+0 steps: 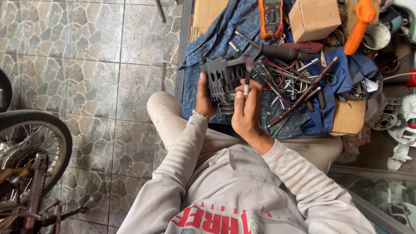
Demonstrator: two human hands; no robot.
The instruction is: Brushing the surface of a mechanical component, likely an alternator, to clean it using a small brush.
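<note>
Gripping a dark grey alternator (pixel 223 78) from its left side, the left hand (pixel 203 99) is closed on its housing. The right hand (pixel 246 113) pinches a small brush (pixel 247 77), bristles against the alternator, above the blue patterned cloth (pixel 203 47) near its left edge.

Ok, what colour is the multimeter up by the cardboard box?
The multimeter is orange with a dark face, clearest in the head view.

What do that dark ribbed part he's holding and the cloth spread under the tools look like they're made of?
The ribbed part looks like cast metal with a dull dark-grey finish: rigid slotted fins, no shine; painted plastic can't be ruled out. The cloth looks like thin woven fabric, blue with a printed pattern: it folds and wrinkles softly.
</note>
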